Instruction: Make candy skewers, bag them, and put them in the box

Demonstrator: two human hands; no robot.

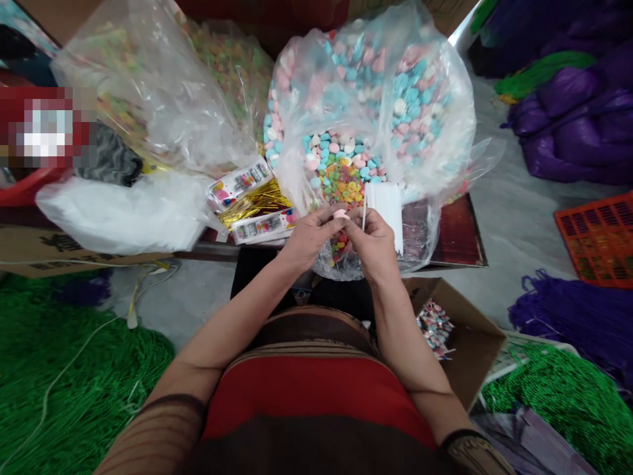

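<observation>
In front of my body, my left hand pinches a small pink marshmallow between thumb and fingertips. My right hand is closed round a thin white stick that points up, and its thumb reaches the marshmallow too. Just beyond the hands, colourful gummy candies lie heaped on the plastic. Behind them, pink, blue and white marshmallows fill a large clear bag. A bundle of white sticks lies right beside my right hand.
Gold twist ties lie between printed wrapper packs on the left. A clear bag of gummies and white plastic bags stand farther left. Below right, a cardboard box holds wrapped candies. Green cords cover the floor.
</observation>
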